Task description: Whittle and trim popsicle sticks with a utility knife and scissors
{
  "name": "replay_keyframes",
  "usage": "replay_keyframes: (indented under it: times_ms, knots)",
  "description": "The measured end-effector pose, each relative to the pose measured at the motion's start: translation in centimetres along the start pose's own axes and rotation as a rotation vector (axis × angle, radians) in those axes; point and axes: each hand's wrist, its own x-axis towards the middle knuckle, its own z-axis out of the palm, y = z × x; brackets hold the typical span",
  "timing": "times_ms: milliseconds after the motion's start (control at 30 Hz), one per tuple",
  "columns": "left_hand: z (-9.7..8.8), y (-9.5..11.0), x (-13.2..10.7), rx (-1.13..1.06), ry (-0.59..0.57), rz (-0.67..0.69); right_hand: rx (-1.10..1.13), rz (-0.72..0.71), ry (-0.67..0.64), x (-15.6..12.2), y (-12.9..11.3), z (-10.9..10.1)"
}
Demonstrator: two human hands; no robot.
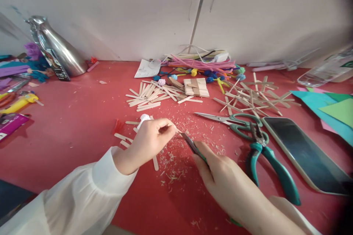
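Note:
Pinched in my left hand [150,141] is a thin wooden stick [178,130], most of it hidden by the fingers; only its tip shows at the fingertips. My right hand [220,170] is closed around a utility knife [194,147] with a green handle. Its blade points up and left, close to the stick's tip; whether the two touch I cannot tell. Wood shavings [176,169] lie scattered on the red table below both hands. A few craft sticks [155,161] and a white crumpled piece [144,118] lie beside and behind my left hand.
Scissors [220,118], pliers [271,158] and a phone [300,150] lie to the right. Behind are piled craft sticks [151,93], a bundled stack [196,88], crossed sticks [256,95] and pink pipe cleaners [198,64]. A metal jug [59,47] stands back left. Coloured paper [317,106] lies far right.

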Motion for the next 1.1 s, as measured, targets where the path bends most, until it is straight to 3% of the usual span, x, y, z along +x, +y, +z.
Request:
replay_keyframes:
  times_ms: [167,367,633,867,967,1100]
  knots:
    - [0.1,0.3,-0.3,-0.014,0.001,0.048,-0.101,-0.040,0.033,-0.2,0.0,0.4]
    - [0.2,0.5,-0.7,-0.024,0.003,0.083,0.084,0.016,-0.015,-0.1,0.0,-0.1]
    - [0.1,0.1,-0.5,-0.048,-0.008,0.057,0.892,0.345,-0.321,0.1,-0.2,-0.3]
    - [0.0,-0.2,0.0,-0.163,-0.039,-0.028,1.304,0.377,-0.481,0.8,-0.3,-1.8]
    - [-0.2,-0.2,0.2,-0.252,-0.039,-0.097,1.252,0.378,-0.398,0.9,-0.1,-2.4]
    - [-0.4,-0.1,0.4,-0.350,-0.064,-0.179,1.007,0.308,-0.150,1.2,0.5,-2.2]
